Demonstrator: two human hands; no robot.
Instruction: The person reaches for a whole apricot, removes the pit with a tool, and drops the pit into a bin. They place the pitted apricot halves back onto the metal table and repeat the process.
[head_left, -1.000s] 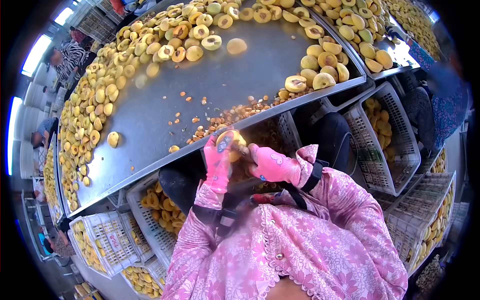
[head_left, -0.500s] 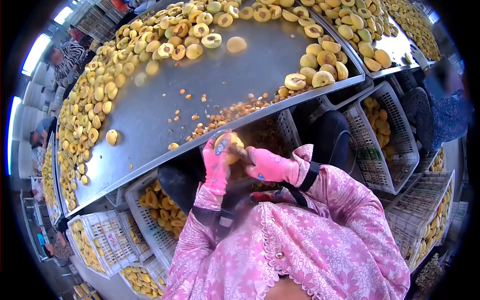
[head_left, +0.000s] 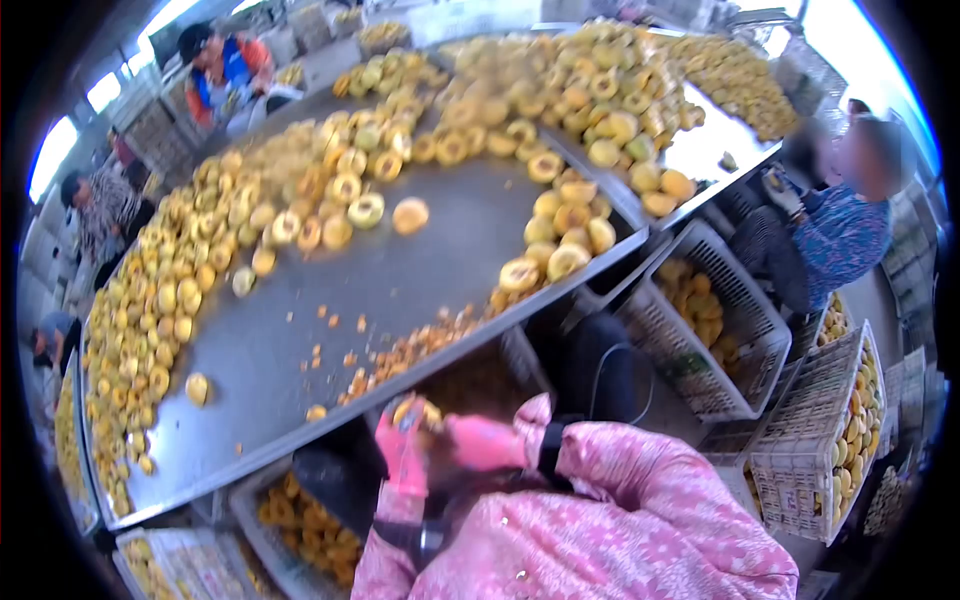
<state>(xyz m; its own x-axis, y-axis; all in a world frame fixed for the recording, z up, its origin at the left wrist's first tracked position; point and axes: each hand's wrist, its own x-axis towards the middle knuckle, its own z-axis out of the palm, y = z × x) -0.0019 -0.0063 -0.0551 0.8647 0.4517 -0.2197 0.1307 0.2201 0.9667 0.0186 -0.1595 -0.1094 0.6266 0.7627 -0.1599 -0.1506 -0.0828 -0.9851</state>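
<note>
I see the left hand (head_left: 403, 455) gripping a yellow fruit (head_left: 431, 411) just off the worktop's (head_left: 450, 240) near edge. The right hand (head_left: 485, 443) is close beside it, probably touching the fruit, though blur hides its fingertips from me. Brown bits (head_left: 405, 358) lie along that edge; fruit halves (head_left: 346, 187) crowd the far and left edges.

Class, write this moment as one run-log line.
left hand: holding fruit | right hand: beside it, grip blurred | table: fruit halves, small brown pieces

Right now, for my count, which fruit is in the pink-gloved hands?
The yellow fruit held in the left hand, with the right hand beside it; the other fruits nearby lie on the metal table or in crates.
</note>
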